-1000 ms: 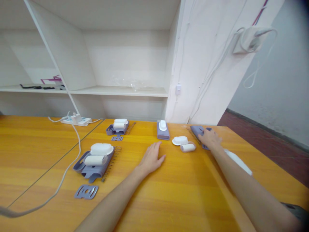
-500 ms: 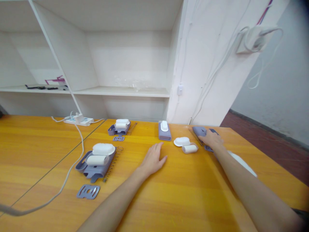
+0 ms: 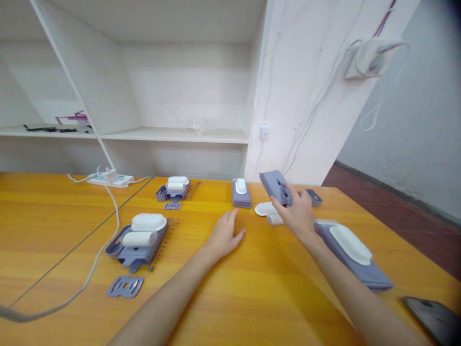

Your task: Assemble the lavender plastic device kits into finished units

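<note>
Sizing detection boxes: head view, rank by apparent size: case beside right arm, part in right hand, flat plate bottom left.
1. case
2-3. part in right hand and plate: look alike, not ranked.

Lavender casing (image 3: 276, 187); white cap (image 3: 264, 208); orange table (image 3: 252, 288).

Casing (image 3: 275, 186) in right hand (image 3: 297, 214), above roller (image 3: 274, 219); left hand (image 3: 225, 235) on table (image 3: 252, 288), left of roller.

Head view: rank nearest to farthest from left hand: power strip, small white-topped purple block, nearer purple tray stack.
1. Small white-topped purple block, just beyond the left hand.
2. Nearer purple tray stack, at left.
3. Power strip, back left.
</note>
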`<state>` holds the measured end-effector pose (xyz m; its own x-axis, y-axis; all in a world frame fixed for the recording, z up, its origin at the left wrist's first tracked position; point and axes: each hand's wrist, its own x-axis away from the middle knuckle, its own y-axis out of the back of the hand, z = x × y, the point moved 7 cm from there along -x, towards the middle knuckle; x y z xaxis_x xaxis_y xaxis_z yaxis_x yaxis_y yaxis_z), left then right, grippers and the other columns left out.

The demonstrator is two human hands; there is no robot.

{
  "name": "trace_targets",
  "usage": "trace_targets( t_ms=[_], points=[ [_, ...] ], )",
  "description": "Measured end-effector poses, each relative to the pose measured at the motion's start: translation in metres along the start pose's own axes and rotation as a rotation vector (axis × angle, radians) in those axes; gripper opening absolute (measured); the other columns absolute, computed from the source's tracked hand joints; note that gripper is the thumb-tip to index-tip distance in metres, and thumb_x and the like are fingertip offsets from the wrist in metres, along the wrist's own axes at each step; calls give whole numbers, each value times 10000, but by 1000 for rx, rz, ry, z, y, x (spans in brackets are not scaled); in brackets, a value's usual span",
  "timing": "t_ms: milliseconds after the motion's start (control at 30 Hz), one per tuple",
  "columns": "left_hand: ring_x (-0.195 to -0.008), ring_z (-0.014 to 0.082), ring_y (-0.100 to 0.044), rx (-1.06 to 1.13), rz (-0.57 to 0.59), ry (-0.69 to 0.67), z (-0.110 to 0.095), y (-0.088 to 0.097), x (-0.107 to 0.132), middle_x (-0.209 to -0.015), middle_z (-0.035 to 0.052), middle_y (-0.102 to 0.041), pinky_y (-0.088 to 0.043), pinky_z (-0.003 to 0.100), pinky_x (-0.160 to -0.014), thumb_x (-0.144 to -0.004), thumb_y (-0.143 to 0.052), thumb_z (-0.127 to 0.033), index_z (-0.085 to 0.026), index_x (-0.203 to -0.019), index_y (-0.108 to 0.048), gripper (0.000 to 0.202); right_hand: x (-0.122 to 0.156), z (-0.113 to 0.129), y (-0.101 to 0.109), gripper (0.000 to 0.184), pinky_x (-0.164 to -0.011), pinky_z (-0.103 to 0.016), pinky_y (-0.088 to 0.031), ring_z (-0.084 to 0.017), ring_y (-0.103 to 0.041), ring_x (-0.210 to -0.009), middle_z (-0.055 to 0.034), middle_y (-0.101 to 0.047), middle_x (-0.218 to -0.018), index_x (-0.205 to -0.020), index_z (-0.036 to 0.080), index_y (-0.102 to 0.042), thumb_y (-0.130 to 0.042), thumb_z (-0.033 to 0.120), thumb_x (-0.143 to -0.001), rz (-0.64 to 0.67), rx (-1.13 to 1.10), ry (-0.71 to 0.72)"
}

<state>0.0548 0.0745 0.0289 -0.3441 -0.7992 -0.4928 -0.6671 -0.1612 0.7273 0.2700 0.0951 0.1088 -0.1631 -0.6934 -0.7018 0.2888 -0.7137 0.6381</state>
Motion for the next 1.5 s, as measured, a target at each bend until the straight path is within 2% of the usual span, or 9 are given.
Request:
trace_targets(
  t_ms=[167, 333, 500, 667, 800, 900, 1100, 1233, 1500],
  points=[
    [-1212, 290, -379, -13, -134, -90, -14, 13, 1, -1288, 155, -380, -339, 491, -1003, -706, -630, -434, -182, -1316, -265, 755, 59, 54, -2, 534, -892, -429, -393, -270, -473, -989, -99, -489, -1073, -1236, 244, -484, -594, 406, -738, 134, -162, 215],
    [-1259, 309, -317, -107, -242, -141, -23, 23, 5, -1317, 174, -340, -235, 529, -1052, -642, -640, -542, -174, -1264, -320, 791, 79, 56, -15, 536, -909, -437, -409, -267, -483, -1004, -101, -503, -1095, -1238, 228, -480, -603, 355, -732, 233, -275, 241],
    [-1288, 317, -294, -212, -85, -181, -30, 16, 3, -1355, 156, -360, -67, 549, -1085, -615, -634, -561, -198, -1219, -417, 737, 91, 57, -22, 555, -965, -436, -381, -259, -460, -1080, -90, -508, -1161, -1247, 227, -466, -616, 320, -721, 329, -420, 333],
    [-1240, 287, -371, -209, 51, -175, -30, 6, 3, -1278, 128, -474, -114, 509, -1086, -623, -630, -557, -210, -1214, -439, 712, 99, 56, -29, 542, -958, -434, -384, -254, -460, -1109, -97, -506, -1218, -1262, 214, -454, -591, 332, -751, 396, -440, 372],
    [-1182, 290, -418, -233, 30, -124, -29, 7, 1, -1231, 121, -505, -191, 495, -1057, -624, -643, -541, -214, -1192, -460, 680, 99, 57, -27, 478, -945, -437, -370, -258, -466, -1106, -95, -519, -1218, -1231, 225, -491, -558, 391, -788, 367, -321, 410],
    [-1147, 293, -440, -229, -6, -102, -31, 11, 0, -1194, 121, -519, -227, 494, -1034, -620, -612, -625, -217, -1156, -485, 686, 92, 53, -22, 364, -937, -422, -355, -254, -460, -1107, -96, -535, -1189, -1146, 220, -555, -508, 391, -828, 277, -234, 394],
    [-1139, 312, -429, -267, -68, -44, -27, 15, 0, -1176, 127, -518, -240, 521, -1012, -580, -580, -718, -205, -1130, -499, 756, 76, 19, -23, 265, -882, -405, -331, -257, -445, -1084, -90, -547, -1137, -1068, 215, -581, -449, 317, -863, 132, -55, 235],
    [-1147, 319, -415, -312, -104, 11, -23, 15, 1, -1171, 127, -515, -235, 526, -1007, -620, -547, -716, -209, -1114, -505, 710, 73, 1, -29, 225, -797, -378, -335, -252, -461, -1016, -80, -553, -1119, -1005, 226, -599, -460, 306, -848, 129, 48, 113],
    [-1125, 323, -419, -355, -158, 56, -21, 18, 2, -1155, 138, -518, -246, 520, -989, -660, -522, -700, -191, -1053, -518, 643, 76, 7, -29, 218, -792, -382, -291, -253, -447, -991, -82, -545, -1106, -1000, 233, -597, -475, 285, -827, 155, 118, 126]
  ],
)
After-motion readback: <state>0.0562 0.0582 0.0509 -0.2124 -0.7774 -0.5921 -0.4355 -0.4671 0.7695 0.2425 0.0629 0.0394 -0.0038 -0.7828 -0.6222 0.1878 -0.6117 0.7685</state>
